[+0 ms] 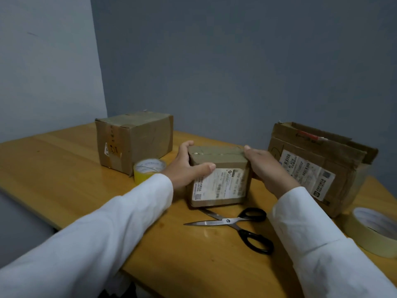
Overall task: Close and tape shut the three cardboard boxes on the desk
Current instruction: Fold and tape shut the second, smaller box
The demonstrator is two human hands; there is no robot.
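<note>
Centrally, both hands' fingers clasp the small box (pixel 218 175), its top seemingly taped.

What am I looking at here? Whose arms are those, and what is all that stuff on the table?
There is no machine. The camera sits on a person's head and looks down, so you see their own two arms in white sleeves. The left hand and right hand grip the small box in the middle, one on each side. It has tape across its top and a white label on the front. On the wooden desk there is also a closed box at the back left and an open box on the right. A yellow tape roll sits by the left hand, a pale tape roll lies at the right edge, and scissors lie open in front.
</note>
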